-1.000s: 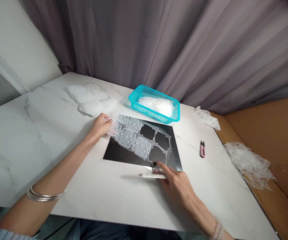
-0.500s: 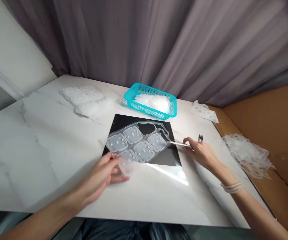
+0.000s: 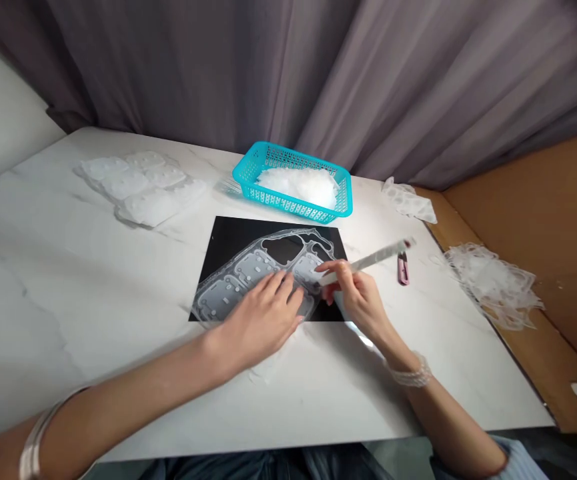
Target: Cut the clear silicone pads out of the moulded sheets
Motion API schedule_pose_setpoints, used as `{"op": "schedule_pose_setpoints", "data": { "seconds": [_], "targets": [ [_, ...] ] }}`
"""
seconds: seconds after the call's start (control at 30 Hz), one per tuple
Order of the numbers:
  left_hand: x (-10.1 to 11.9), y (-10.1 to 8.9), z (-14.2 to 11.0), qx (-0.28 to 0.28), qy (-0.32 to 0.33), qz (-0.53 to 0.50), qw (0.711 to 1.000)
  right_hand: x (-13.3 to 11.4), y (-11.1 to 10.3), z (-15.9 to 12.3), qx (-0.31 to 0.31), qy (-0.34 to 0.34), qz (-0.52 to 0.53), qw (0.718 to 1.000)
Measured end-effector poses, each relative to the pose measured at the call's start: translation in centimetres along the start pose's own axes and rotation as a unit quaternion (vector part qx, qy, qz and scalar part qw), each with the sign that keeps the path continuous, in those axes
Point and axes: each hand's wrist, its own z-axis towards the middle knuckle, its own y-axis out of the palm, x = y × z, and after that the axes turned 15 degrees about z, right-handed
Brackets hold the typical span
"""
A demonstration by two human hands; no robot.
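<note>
A translucent plastic sheet (image 3: 221,297) of rounded, dotted panels joined by a frame lies across a black board (image 3: 228,239). At its far end are cut-out openings that show the black beneath. My left hand (image 3: 263,317) rests flat on the sheet, fingers stretched out, covering its middle panels. In my right hand (image 3: 355,293) is a slim white pen-like tool (image 3: 381,255), slanting up to the right. Its lower end is at the right-hand panel, partly hidden by my fingers; whether it touches cannot be made out.
Behind the board stands a turquoise basket (image 3: 293,208) holding white translucent pieces (image 3: 303,185). More panelled sheets (image 3: 141,183) lie at the back left. Pink-handled snips (image 3: 403,270) are to the right, near a pile of clear scraps (image 3: 495,287) and a perforated white sheet (image 3: 408,201).
The sheet has been turned and shifted on the board. My left hand went from holding its edge to lying flat on it. My right hand brought the tool to the right panel.
</note>
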Motion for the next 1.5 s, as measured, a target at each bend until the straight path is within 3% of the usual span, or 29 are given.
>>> {"op": "schedule_pose_setpoints", "data": {
  "seconds": [0.1,0.2,0.37,0.73,0.87,1.33,1.5],
  "targets": [
    [-0.5,2.5,0.7,0.001,0.012,0.048,0.999,1.3,0.8,-0.1,-0.003,-0.035,0.029,0.999],
    [-0.6,3.2,0.1,0.001,0.012,0.040,0.999,1.9,0.9,-0.5,0.002,-0.048,-0.011,0.999],
    [-0.6,3.0,-0.3,-0.004,0.016,0.025,1.000,2.0,1.0,-0.7,-0.005,-0.089,-0.130,0.988],
    [-0.5,3.1,-0.2,-0.001,0.014,0.026,1.000,2.2,1.5,-0.6,-0.044,-0.184,-0.201,0.961],
    [-0.4,3.2,-0.3,-0.004,0.010,0.031,0.999,2.0,1.2,-1.2,-0.054,-0.185,-0.245,0.950],
    [-0.5,2.8,0.1,-0.020,0.016,0.019,0.999,2.4,1.4,-1.3,-0.048,-0.224,-0.261,0.938],
    [-0.4,2.8,0.2,-0.019,0.017,0.021,0.999,2.9,0.9,-2.2,-0.079,-0.277,-0.300,0.909]
  ]
}}
